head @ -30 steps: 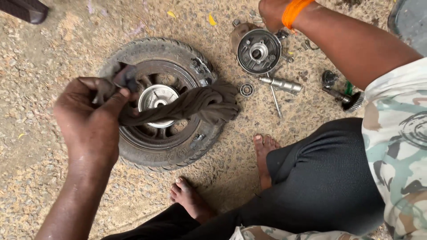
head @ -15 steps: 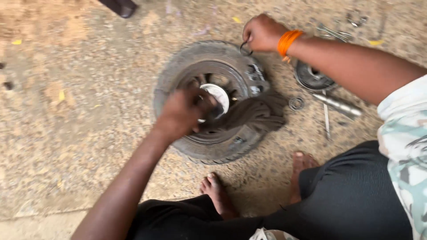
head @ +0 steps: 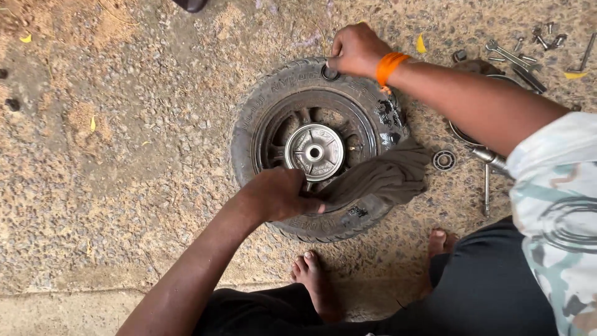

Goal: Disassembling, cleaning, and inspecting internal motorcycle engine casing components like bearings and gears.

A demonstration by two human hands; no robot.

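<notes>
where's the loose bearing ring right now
In the head view the bearing ring lies on the gravel just right of the tyre, beside the dark rag.

Just one camera here, strapped on the person's head and it pointed almost straight down at the gravel ground (head: 124, 155). It sat pretty close, about arm's reach up, so the small wheel (head: 317, 149) filled the middle of the shot. Both forearms came in from the bottom and right edges, and the wearer's own knees and bare feet showed along the bottom.
</notes>
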